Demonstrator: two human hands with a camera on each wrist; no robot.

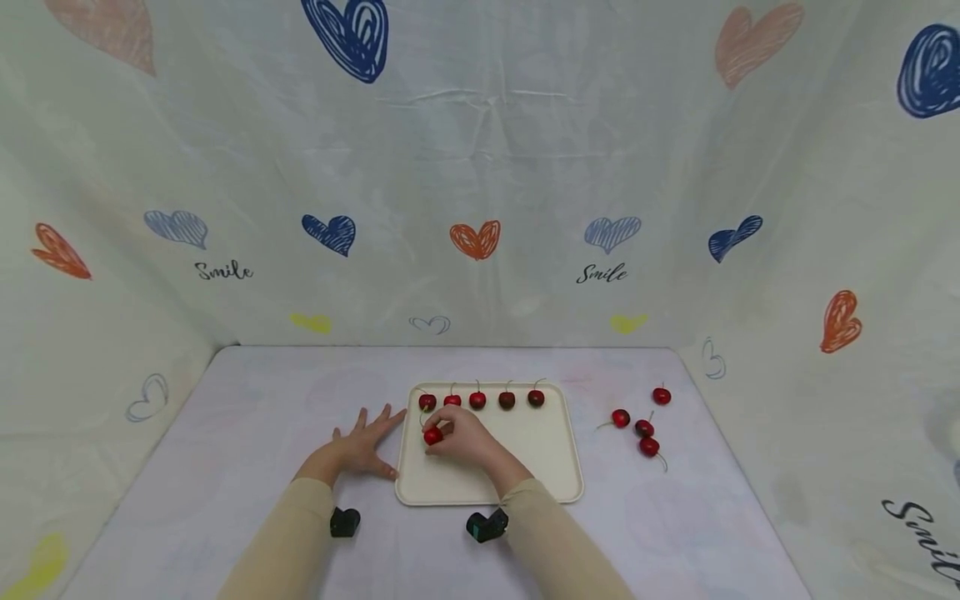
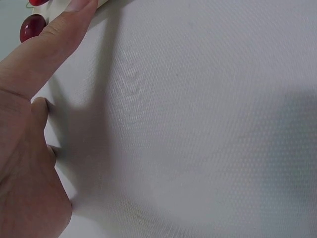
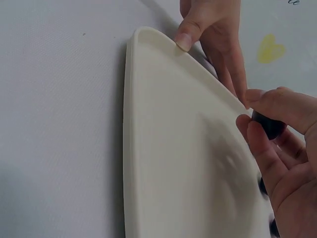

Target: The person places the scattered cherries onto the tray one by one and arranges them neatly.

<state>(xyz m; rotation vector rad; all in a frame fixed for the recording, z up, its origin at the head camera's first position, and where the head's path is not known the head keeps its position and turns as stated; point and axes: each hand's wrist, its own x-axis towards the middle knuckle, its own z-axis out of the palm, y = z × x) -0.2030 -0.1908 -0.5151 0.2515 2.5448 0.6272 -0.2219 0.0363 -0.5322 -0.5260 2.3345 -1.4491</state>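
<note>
My right hand [image 1: 467,437] pinches a red cherry [image 1: 432,435] between thumb and fingers over the left part of a cream rectangular tray [image 1: 517,462]. In the right wrist view this cherry [image 3: 270,126] looks dark between the fingertips. Spread wide, my left hand [image 1: 362,446] lies by the tray's left side, its thumb and a fingertip at the rim. The left wrist view shows the left thumb [image 2: 54,42] close to the tray's edge. Along the tray's back runs a row of several cherries with stems, among them a dark one [image 1: 507,401] and one at the right end [image 1: 536,398].
To the right of the tray several loose cherries lie on the white table [image 1: 720,517], including a single one [image 1: 662,396] farther back and one [image 1: 620,418] nearer the tray. A pale cloth [image 1: 525,292] printed with hearts hangs behind and at both sides.
</note>
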